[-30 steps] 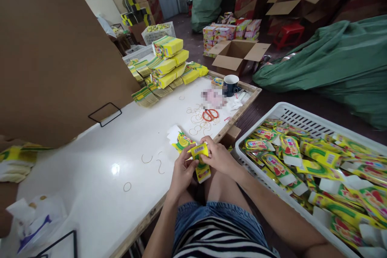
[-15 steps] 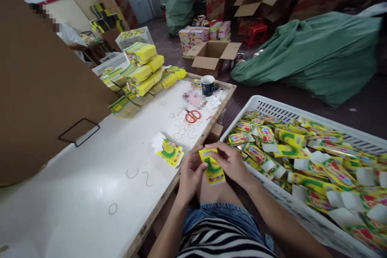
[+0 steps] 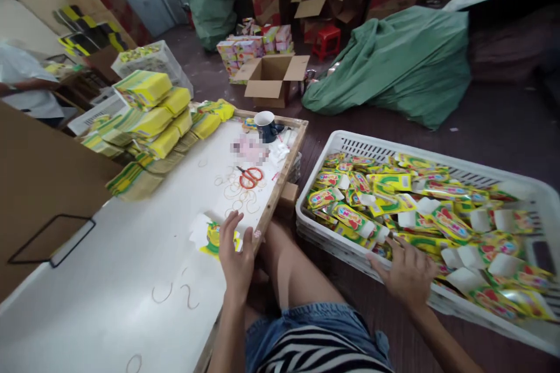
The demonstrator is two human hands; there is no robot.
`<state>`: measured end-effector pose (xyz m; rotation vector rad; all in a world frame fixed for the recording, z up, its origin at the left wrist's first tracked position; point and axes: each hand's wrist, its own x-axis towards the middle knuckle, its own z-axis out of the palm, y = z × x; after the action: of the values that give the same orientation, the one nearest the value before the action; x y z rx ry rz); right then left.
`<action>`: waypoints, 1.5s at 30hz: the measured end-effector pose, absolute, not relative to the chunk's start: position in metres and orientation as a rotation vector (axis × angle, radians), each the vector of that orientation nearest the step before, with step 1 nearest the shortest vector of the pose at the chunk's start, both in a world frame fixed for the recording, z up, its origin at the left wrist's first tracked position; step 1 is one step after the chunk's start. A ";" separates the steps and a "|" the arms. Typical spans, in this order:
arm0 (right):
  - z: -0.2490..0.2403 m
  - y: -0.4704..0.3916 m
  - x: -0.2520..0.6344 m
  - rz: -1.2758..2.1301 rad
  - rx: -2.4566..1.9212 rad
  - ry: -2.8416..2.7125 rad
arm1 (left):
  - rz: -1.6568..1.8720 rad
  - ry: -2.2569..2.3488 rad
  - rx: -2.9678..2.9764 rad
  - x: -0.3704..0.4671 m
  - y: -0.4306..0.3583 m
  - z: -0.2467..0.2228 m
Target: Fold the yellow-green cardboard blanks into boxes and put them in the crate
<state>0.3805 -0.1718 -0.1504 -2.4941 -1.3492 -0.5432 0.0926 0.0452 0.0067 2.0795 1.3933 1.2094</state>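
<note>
My left hand (image 3: 236, 253) is at the table's near edge, fingers stretched and apart, beside a few flat yellow-and-green cartons (image 3: 212, 238) with white flaps. It partly covers these cartons, and I cannot tell whether it touches them. My right hand (image 3: 405, 274) reaches over the near rim of a white plastic basket (image 3: 321, 154), its fingers spread above the contents with nothing visible in them. Inside lie many small yellow, green and red cartons (image 3: 455, 224), several with white end flaps standing up.
On the white table (image 3: 109, 280) are rubber bands (image 3: 234, 189), red-handled scissors (image 3: 250, 178), a dark mug (image 3: 265, 127) and bundled yellow cartons (image 3: 151, 122). A brown cardboard sheet (image 3: 39, 186) stands at left. Beyond are an opened box (image 3: 265, 90), a green sack (image 3: 394, 70) and a red stool (image 3: 326, 41).
The yellow carton held between both hands is no longer in them. My right hand has moved right to the basket, my left hand left toward the table's cartons. The view has swung right.
</note>
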 end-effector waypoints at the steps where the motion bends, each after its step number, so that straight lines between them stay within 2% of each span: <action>1: -0.153 -0.172 0.385 -0.557 -2.499 -1.368 | 1.217 1.396 2.102 0.094 0.046 0.005; 9: -0.157 -0.164 0.414 -0.611 -2.484 -1.356 | 1.183 1.278 2.135 0.102 0.052 -0.011; 15: -0.141 -0.150 0.434 -0.613 -2.515 -1.368 | 1.171 1.189 2.140 0.103 0.054 -0.009; 45: -0.157 -0.188 0.397 -0.657 -2.497 -1.662 | 1.226 1.158 2.109 0.069 0.041 -0.007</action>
<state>0.3973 -0.1883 -0.1575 -2.4968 -1.6624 -0.6566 0.0691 0.0412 -0.0071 2.1086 1.1583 1.2256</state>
